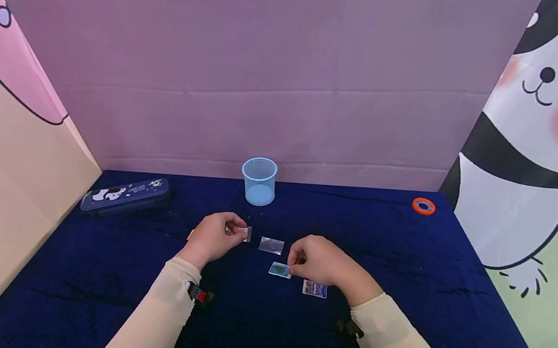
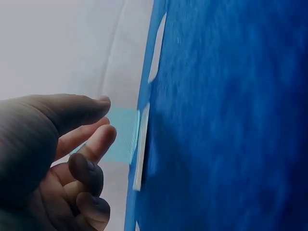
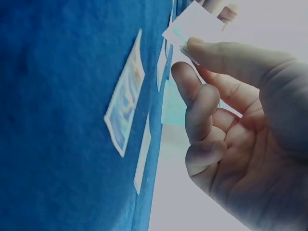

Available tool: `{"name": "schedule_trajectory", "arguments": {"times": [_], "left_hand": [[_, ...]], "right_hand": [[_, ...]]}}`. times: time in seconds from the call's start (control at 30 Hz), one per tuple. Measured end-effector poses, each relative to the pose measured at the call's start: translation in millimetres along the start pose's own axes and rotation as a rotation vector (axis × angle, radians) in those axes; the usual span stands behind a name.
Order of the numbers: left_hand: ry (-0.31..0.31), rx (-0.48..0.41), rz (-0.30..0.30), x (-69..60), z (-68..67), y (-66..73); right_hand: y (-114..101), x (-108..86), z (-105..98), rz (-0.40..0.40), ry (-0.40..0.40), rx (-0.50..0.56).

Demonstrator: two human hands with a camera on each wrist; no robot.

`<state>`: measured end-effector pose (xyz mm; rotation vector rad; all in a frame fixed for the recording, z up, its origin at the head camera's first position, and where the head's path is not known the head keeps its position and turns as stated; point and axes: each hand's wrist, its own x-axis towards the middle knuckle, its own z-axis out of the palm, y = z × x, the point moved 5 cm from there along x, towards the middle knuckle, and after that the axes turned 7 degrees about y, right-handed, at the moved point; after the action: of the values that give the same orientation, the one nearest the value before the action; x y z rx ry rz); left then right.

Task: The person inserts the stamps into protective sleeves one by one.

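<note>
My right hand point(image 1: 325, 262) pinches a small stamp point(image 1: 278, 269) with a green picture by its edge, between thumb and forefinger. Its notched border shows in the right wrist view, where the stamp point(image 3: 192, 24) is lifted off the cloth. Beside that hand, a purple-blue stamp point(image 1: 315, 289) lies flat. A small clear sleeve point(image 1: 271, 245) rests between the two hands. My left hand point(image 1: 215, 238) is over another small sleeve point(image 1: 248, 233), its fingers loosely bent. In the left wrist view, thumb and forefinger stand apart with nothing visible between them, near a flat pale piece point(image 2: 142, 149).
A light blue mesh cup point(image 1: 258, 183) stands at the back. The dark pencil case point(image 1: 126, 196) with a panda picture lies at the back left, and an orange tape roll point(image 1: 424, 206) at the back right. Dark blue cloth point(image 1: 395, 341) covers the table.
</note>
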<state>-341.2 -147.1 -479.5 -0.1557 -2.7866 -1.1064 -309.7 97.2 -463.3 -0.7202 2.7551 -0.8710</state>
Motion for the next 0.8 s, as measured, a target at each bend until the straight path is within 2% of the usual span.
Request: {"name": "schedule_trajectory", "arguments": {"times": [0.27, 0.47, 0.63, 0.8], "left_hand": [[-0.068, 0.043, 0.090, -7.9, 16.7, 20.3], [-0.090, 0.083, 0.150, -13.8, 24.2, 32.2], [-0.117, 0.077, 0.191, -13.7, 31.6, 33.6], [-0.174, 0.071, 0.190, -12.6, 38.6, 31.2]], "right_hand": [[5.0, -1.0, -14.9, 0.004, 0.060, 0.033], [7.7, 0.1, -21.3, 0.017, 0.085, 0.049], [9.9, 0.4, -23.8, 0.009, 0.095, 0.052], [11.2, -0.2, -24.6, 0.006, 0.093, 0.063]]}}
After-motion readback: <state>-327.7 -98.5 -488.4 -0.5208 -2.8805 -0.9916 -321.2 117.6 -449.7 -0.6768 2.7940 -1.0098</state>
